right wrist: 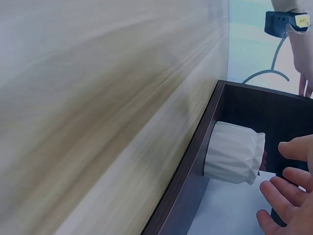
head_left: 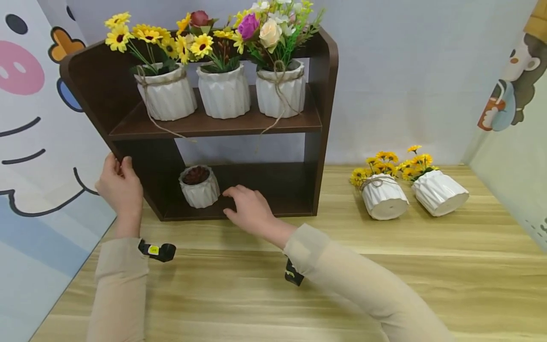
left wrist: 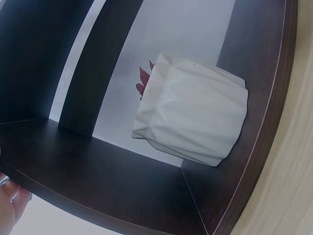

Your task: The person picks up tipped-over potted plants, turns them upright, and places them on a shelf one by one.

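A small white fluted pot (head_left: 200,191) with a dark red succulent (head_left: 195,175) stands upright on the lower board of a dark brown shelf (head_left: 239,127), toward its left side. My right hand (head_left: 251,209) is just right of this pot, thumb and fingers spread apart with nothing between them; the right wrist view shows the same open fingers (right wrist: 281,198) near the pot's top. My left hand (head_left: 121,187) grips the front edge of the shelf's left side panel. In the left wrist view, its fingers (left wrist: 11,203) lie along the outside of that panel.
On the upper board stand three white pots (head_left: 224,92) of artificial flowers, two tied with twine. To the right, two white pots (head_left: 384,197) with yellow flowers lie tipped on the wooden table (head_left: 239,285). Cartoon-printed walls (head_left: 38,142) flank the table.
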Motion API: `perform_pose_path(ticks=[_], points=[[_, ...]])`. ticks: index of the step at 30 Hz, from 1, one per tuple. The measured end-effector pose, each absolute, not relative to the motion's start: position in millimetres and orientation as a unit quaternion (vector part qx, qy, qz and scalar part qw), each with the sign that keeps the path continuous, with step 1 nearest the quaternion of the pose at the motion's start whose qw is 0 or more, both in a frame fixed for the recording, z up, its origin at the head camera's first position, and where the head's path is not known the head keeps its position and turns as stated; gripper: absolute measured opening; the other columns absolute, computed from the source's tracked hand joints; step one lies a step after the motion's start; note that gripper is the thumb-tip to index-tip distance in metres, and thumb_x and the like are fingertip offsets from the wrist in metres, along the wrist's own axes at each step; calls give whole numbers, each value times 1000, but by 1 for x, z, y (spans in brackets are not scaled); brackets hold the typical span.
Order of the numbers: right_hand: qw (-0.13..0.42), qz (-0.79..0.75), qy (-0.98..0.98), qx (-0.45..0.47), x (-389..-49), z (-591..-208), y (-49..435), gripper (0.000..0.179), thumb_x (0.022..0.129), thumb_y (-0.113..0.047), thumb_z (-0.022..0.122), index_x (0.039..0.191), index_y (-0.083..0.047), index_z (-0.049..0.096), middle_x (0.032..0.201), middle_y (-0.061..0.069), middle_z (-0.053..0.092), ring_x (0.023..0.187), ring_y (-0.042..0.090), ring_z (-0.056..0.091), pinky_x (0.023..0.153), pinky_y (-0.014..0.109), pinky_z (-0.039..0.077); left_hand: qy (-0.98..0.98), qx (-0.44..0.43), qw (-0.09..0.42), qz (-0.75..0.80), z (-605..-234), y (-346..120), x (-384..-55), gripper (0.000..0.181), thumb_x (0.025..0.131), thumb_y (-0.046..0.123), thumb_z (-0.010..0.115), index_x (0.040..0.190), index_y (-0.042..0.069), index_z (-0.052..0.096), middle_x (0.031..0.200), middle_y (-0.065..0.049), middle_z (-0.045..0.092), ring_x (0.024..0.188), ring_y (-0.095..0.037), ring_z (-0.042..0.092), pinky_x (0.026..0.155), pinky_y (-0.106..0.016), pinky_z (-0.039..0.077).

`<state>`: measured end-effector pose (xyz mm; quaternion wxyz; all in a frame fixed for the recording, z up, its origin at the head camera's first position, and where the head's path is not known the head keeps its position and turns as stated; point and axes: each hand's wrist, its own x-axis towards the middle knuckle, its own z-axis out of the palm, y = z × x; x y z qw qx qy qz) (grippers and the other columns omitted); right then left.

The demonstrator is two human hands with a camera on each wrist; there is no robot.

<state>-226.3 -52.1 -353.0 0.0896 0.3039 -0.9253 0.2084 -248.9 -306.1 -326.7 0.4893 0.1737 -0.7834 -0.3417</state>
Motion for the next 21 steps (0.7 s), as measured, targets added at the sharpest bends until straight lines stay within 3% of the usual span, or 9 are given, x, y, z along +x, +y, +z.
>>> perform_pose_path(ticks=[7, 18, 21], points=[[120, 245, -915, 296, -220, -358, -30, 25, 84, -23, 63, 109, -15, 63, 98, -1, 64, 83, 10, 61, 68, 24, 48, -781, 178, 490, -345, -327, -307, -249, 30, 94, 28, 46, 103, 4, 61, 91, -15, 66, 75, -18, 50, 65, -18, 29], [149, 240, -918, 279, -211, -359, 18, 19, 82, -23, 66, 100, -15, 66, 88, -3, 68, 75, 9, 63, 66, 26, 48, -779, 185, 482, -356, -326, -307, -246, 32, 93, 31, 46, 104, 6, 62, 89, -13, 65, 69, -1, 40, 64, -15, 28], [151, 255, -918, 262, -209, -359, 35, 16, 81, -22, 67, 96, -14, 67, 83, -3, 68, 72, 10, 63, 65, 27, 49, -781, 182, 484, -350, -326, -307, -248, 32, 94, 31, 46, 104, 5, 62, 88, -14, 65, 70, -6, 42, 64, -16, 27]])
